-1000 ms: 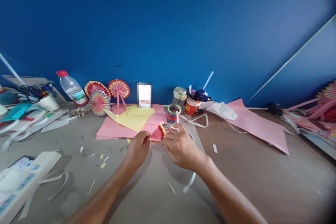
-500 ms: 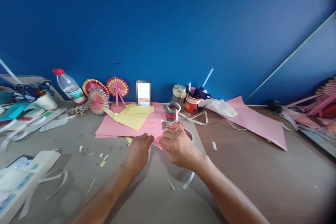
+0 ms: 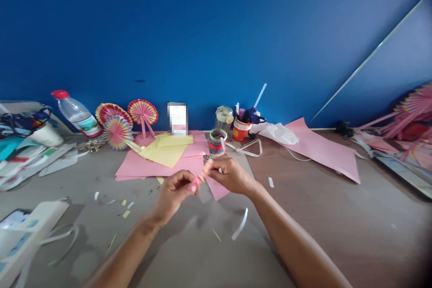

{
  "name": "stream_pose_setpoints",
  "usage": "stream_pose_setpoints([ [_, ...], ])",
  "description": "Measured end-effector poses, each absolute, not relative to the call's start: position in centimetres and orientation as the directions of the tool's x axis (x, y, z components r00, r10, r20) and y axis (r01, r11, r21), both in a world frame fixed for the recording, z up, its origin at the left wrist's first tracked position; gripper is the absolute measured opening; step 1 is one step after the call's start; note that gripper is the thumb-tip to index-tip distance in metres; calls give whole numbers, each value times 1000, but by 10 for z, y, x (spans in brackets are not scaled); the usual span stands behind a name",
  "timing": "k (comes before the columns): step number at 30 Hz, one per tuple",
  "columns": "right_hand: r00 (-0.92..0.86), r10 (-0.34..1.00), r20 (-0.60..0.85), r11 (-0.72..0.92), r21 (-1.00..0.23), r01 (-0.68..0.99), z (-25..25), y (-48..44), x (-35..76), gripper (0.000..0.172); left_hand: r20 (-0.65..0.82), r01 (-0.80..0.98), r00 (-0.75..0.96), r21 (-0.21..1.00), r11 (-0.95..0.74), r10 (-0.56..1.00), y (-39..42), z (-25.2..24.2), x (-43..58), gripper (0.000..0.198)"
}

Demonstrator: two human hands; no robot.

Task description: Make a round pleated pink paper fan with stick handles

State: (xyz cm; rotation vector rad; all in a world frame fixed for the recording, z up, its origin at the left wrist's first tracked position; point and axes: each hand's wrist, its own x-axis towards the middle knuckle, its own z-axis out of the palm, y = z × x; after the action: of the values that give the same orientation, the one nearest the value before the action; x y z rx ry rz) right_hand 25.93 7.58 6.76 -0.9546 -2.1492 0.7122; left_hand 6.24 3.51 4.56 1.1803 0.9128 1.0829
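Observation:
Between my two hands is a narrow folded paper strip [image 3: 203,173], pink with yellowish bands, that looks pleated and tilts up to the right. My left hand [image 3: 176,190] pinches its lower end. The fingers of my right hand [image 3: 231,175] are closed on its upper end. Beneath my right hand a corner of pink paper [image 3: 218,190] shows on the desk. Just beyond my hands lie pink sheets [image 3: 135,164] with yellow paper [image 3: 168,153] on top.
Finished paper fans [image 3: 143,111] stand at the back left beside a red-capped bottle [image 3: 79,117]. A wound jar [image 3: 217,143] and a red cup with pens [image 3: 240,130] stand at the back. Paper scraps dot the desk; a white power strip [image 3: 33,229] lies left.
My hands have raised the folded strip off the desk and turned it, so its banded edge now shows. The view has shifted slightly to the right.

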Motion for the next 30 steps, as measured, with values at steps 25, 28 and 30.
stream_pose_setpoints([
  [25, -539, 725, 429, 687, -507, 520, 76, 63, 253, 21, -262, -771, 277, 514, 376, 925, 45, 40, 68, 13],
  [28, -535, 737, 413, 673, -523, 523, 75, 62, 253, 22, -249, -785, 270, 503, 362, 930, 43, 41, 67, 12],
  [30, -537, 738, 409, 671, -524, 524, 75, 62, 253, 22, -243, -789, 266, 501, 355, 933, 43, 40, 67, 13],
])
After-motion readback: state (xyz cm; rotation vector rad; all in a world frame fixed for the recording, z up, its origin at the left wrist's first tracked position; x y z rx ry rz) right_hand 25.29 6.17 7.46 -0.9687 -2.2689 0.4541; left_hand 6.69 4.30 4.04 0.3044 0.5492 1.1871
